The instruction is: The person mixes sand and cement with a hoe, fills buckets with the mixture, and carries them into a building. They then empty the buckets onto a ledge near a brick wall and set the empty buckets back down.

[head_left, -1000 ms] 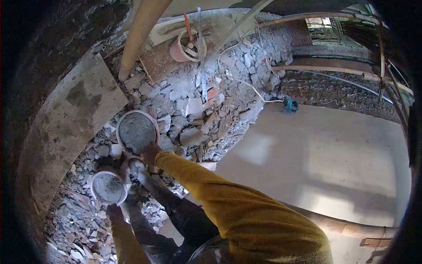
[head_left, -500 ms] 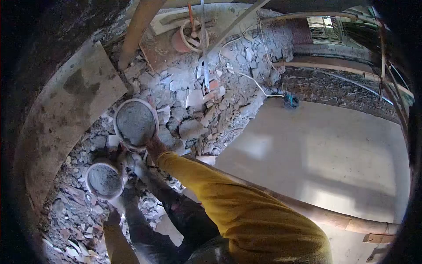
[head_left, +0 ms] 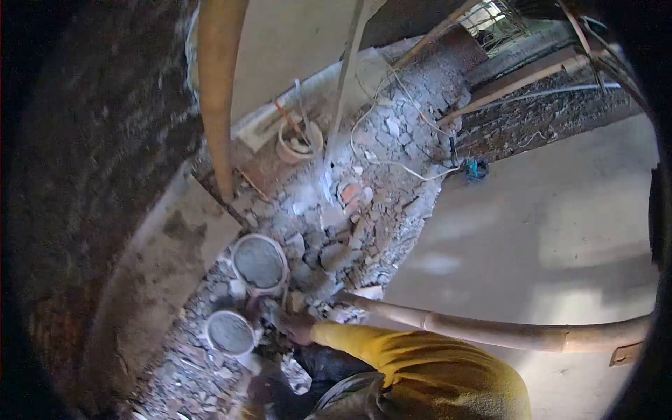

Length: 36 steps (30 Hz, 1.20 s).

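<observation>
Two round buckets of wet grey mortar stand on the rubble: the larger bucket (head_left: 260,264) above and the smaller bucket (head_left: 230,332) below it to the left. My right hand (head_left: 297,327), at the end of a yellow sleeve, is just below and right of the larger bucket, apart from its round rim. Blur and shade hide its fingers and anything in them. Low in the view, my left hand (head_left: 263,386) is a dark blur below the smaller bucket, its fingers not distinguishable.
Broken rubble (head_left: 339,255) covers the ground. A wooden post (head_left: 220,98) rises at upper left, near a stained slab (head_left: 168,241). A reddish bucket with tools (head_left: 299,143) stands farther back. A bamboo pole (head_left: 504,332) crosses the right side beside a pale flat surface (head_left: 490,231).
The view has shifted, so the buckets appear lower and farther right. My right hand has come away from the larger bucket's rim, toward my body.
</observation>
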### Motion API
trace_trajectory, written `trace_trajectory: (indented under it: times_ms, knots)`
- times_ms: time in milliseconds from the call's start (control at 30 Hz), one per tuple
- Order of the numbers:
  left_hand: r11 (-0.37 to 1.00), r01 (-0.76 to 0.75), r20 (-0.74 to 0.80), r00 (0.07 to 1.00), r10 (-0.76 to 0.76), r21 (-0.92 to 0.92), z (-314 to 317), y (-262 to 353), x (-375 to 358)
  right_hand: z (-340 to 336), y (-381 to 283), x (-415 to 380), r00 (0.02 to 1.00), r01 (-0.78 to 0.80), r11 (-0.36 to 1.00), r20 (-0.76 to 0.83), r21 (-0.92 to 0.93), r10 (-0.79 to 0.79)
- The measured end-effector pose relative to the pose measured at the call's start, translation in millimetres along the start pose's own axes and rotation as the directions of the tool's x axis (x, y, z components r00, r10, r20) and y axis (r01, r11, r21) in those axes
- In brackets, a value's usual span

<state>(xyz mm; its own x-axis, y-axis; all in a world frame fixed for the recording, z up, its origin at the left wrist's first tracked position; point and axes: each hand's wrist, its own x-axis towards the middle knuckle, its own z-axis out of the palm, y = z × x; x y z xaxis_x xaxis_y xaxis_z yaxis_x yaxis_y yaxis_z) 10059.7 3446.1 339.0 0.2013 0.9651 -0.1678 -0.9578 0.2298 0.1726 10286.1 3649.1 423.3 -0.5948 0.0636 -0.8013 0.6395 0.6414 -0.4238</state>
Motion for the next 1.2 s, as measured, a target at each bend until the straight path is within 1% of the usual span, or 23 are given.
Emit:
trace_trajectory:
  times_ms: [33,67,133,167,200,233,333,400,433,467,500,533,567,600,633,733,800,900,933,1000,1067,1133,1200]
  knots:
    - [0.996,0.007,0.035,0.999,-0.011,0.088,14.9,16.3,18.3,-48.5,-32.9,-71.3,0.988,0.09,0.993,-0.119,-0.078,-0.098]
    - [0.985,0.013,0.067,0.997,-0.025,0.173,34.0,32.8,31.9,25.3,1.8,-48.0,0.976,0.155,0.961,-0.113,-0.23,-0.184]
    - [0.944,0.019,0.12,0.991,-0.062,0.33,75.6,58.7,59.0,93.4,48.2,-20.8,0.853,0.509,0.751,0.364,-0.421,-0.374]
    - [0.916,0.022,0.141,0.986,-0.086,0.4,93.7,66.7,72.3,70.2,39.1,-33.1,0.856,0.508,0.744,0.345,-0.434,-0.384]
    - [0.884,0.022,0.16,0.981,-0.109,0.467,107.8,73.1,85.8,35.2,23.6,-52.8,0.924,0.316,0.931,0.283,-0.184,-0.258]
    - [0.849,0.021,0.176,0.975,-0.134,0.528,120.9,77.4,97.4,9.0,16.2,-65.5,0.958,0.09,0.991,0.264,0.1,-0.114]
    - [0.728,0.018,0.188,0.961,-0.201,0.686,151.8,82.5,113.3,-24.2,20.2,-62.8,0.932,0.136,0.989,0.333,0.056,-0.147]
    - [0.66,0.02,0.142,0.971,-0.191,0.751,172.0,67.4,91.4,-47.5,21.4,-69.9,0.927,0.266,0.964,0.27,0.019,-0.261]
    - [0.642,0.044,0.08,0.983,-0.163,0.765,180.5,45.9,55.4,-30.2,40.1,-54.0,0.884,0.442,0.892,0.212,-0.097,-0.416]
    - [0.637,0.085,0.001,0.991,-0.134,0.766,189.2,14.3,10.8,-14.5,51.1,-30.3,0.778,0.625,0.673,0.378,-0.395,-0.501]
    - [0.639,0.13,-0.079,0.991,-0.108,0.758,197.0,-23.2,-32.4,-27.3,66.8,-48.6,0.661,0.716,0.581,0.108,-0.386,-0.743]
    - [0.638,0.16,-0.14,0.987,-0.082,0.753,203.0,-56.6,-59.7,-6.4,87.0,-22.6,0.664,0.707,0.592,0.074,-0.387,-0.744]
    - [0.628,0.183,-0.185,0.981,-0.062,0.757,207.8,-79.9,-73.1,-81.1,28.5,-79.1,0.959,0.259,0.963,0.103,0.071,-0.265]
    - [0.618,0.203,-0.222,0.974,-0.047,0.759,214.4,-100.1,-83.4,-49.6,59.1,-41.3,0.974,0.13,0.977,0.162,0.168,-0.157]
    - [0.612,0.224,-0.257,0.966,-0.036,0.758,217.8,-121.5,-86.5,-61.6,49.2,-51.3,0.99,0.141,0.984,-0.035,0.113,-0.138]
    - [0.58,0.293,-0.335,0.941,-0.035,0.761,224.1,-159.9,-86.8,-53.5,52.2,-23.5,0.981,0.181,0.982,-0.077,0.049,-0.177]
    - [0.565,0.326,-0.386,0.922,-0.013,0.758,232.1,-183.0,-76.2,-50.4,46.4,-14.5,0.949,0.089,0.977,-0.315,0.196,-0.024]
    - [0.539,0.402,-0.503,0.863,0.047,0.74,259.2,-189.2,-73.6,-41.3,37.8,8.8,0.977,0.194,0.944,-0.145,0.269,-0.159]
    - [0.639,0.454,-0.666,0.735,0.124,0.621,276.6,-175.2,-73.5,-39.1,34.6,16.4,0.981,0.188,0.958,-0.098,0.216,-0.17]
    - [0.71,0.404,-0.732,0.641,0.23,0.577,279.0,-157.1,-89.2,-35.2,36.9,36.7,0.986,0.163,0.981,-0.041,0.108,-0.16]
    - [0.755,0.277,-0.786,0.4,0.472,0.595,278.1,-137.6,-105.7,-25.1,25.8,54.7,0.971,0.239,0.964,-0.061,0.117,-0.233]
    - [0.72,0.47,-0.844,0.115,0.525,0.511,304.2,-92.8,-122.5,-28.9,-7.7,54.1,0.976,0.211,0.971,0.033,0.112,-0.216]
    - [0.615,0.501,-0.657,-0.116,0.745,0.609,273.4,-107.2,-145.1,-26.4,-38.4,52.5,0.967,0.251,0.958,-0.001,0.14,-0.253]
